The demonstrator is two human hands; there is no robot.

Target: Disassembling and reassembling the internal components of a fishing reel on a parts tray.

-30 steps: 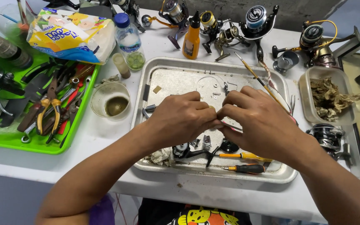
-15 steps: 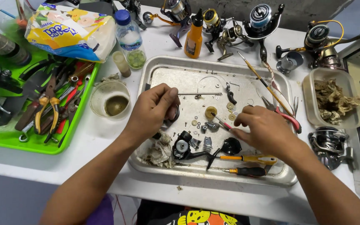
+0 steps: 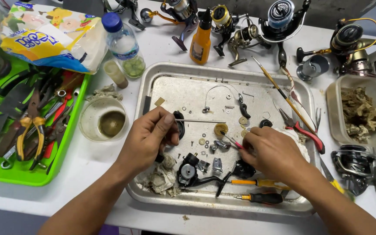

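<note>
Since the earlier frames the two hands have drawn apart: a second ago they were pressed together over the middle of the shallow rectangular metal tray [image 3: 153, 87], and half a second ago the left hand had only begun to lift away toward the tray's left side. Now the left hand [image 3: 146, 139] pinches the left end of a thin straight steel shaft [image 3: 199, 121], its grip narrow and closed on the rod, and the shaft's long axis runs nearly level, pointing right toward a small round brass-coloured gear [image 3: 220, 129] lying on the tray floor just beyond its free tip. The right hand [image 3: 275, 152] is the nearer one to that gear; its grip is closed around a slim red-handled pick [image 3: 233, 142], whose fine point reaches up and left to just beside the gear, among scattered small washers and screws. Below both hands lie a black reel body [image 3: 188, 172] and an orange-handled screwdriver [image 3: 257, 183], all inside the tray on the white counter [image 3: 88, 200], with a green plastic tool tray [image 3: 5, 176] well apart to the left.
</note>
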